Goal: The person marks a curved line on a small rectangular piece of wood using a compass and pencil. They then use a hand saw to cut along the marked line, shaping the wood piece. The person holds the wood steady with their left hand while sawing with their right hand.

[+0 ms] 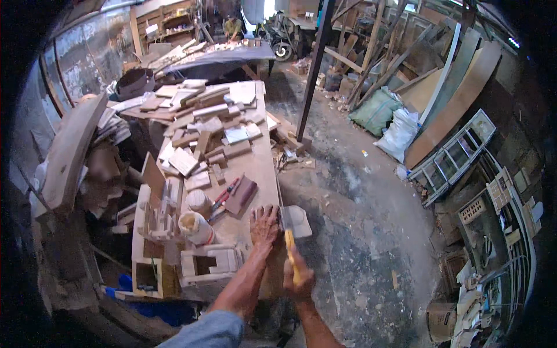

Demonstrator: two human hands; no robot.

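Observation:
My left hand (pixel 264 227) lies with fingers spread near the right edge of the wooden bench (pixel 261 162), beside a pale board (pixel 297 221) with a rounded outline that juts past the edge. My right hand (pixel 299 269), slightly blurred, is closed on the yellow handle (pixel 292 243) of a tool, apparently a saw, whose thin blade runs up alongside the board. Left of my hands are a dark red block (pixel 242 196), red-handled tools (pixel 227 194), a white jar (pixel 199 203), a bottle (pixel 196 227) and pale wooden fixtures (pixel 212 267).
Piles of wood offcuts (pixel 197 133) cover the bench's far part. A dark post (pixel 309 75) stands right of it. Sacks (pixel 396 130), leaning boards (pixel 452 104) and a white ladder frame (pixel 452 156) line the right side. A person (pixel 232 29) is at the back near a motorbike (pixel 278 40).

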